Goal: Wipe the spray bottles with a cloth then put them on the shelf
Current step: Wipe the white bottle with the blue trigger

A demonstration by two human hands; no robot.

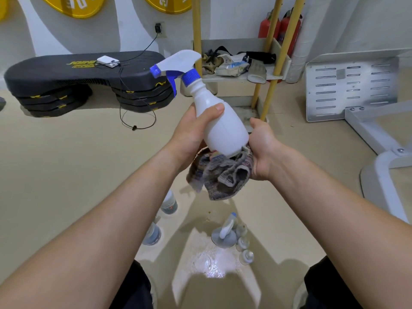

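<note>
Our left hand [191, 132] grips the spray bottle [220, 126]; our right hand [263, 150] clutches the cloth [220, 175], which hides the bottle's base and our right fingers.

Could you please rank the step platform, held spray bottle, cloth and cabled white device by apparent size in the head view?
step platform
spray bottle
cloth
cabled white device
Bottle and cloth are nearer the camera.

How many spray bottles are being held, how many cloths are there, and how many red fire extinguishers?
spray bottle, held: 1
cloth: 1
red fire extinguishers: 2
Total: 4
</note>
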